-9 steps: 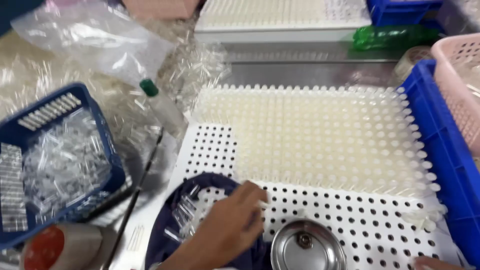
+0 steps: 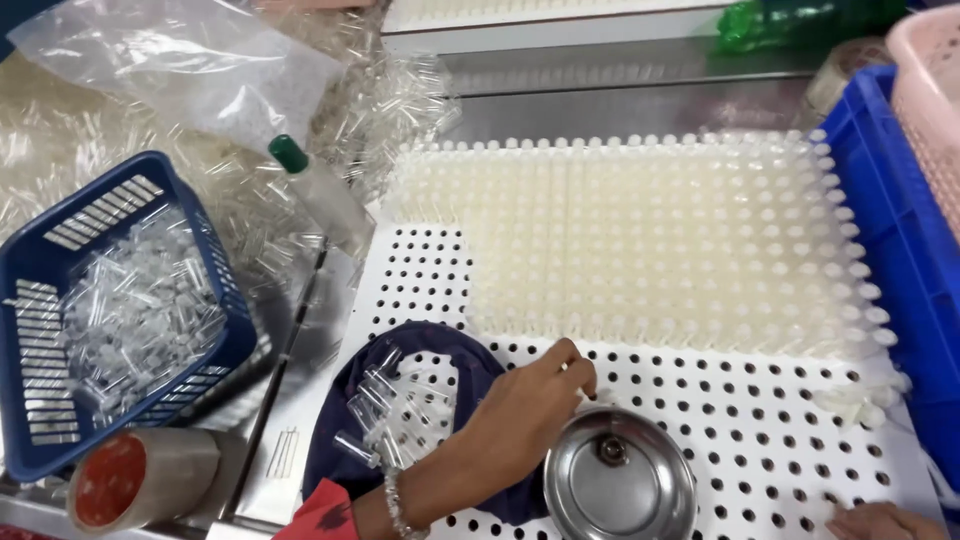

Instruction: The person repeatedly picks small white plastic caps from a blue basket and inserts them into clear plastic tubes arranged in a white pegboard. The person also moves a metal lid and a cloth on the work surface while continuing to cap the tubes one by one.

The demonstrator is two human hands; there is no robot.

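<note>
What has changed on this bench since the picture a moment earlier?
Very little. The left hand has edged slightly toward the rows of white tubes standing in the white perforated board, fingertips pinched just above the round steel bowl; whether they hold a tube is unclear. The right hand stays at the bottom edge. The dark blue cloth with clear tubes and the blue plastic basket have not moved.

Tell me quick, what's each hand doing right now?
Left hand: fingers pinched at the white perforated board; contents hidden.
Right hand: only an edge visible; cannot tell.
</note>
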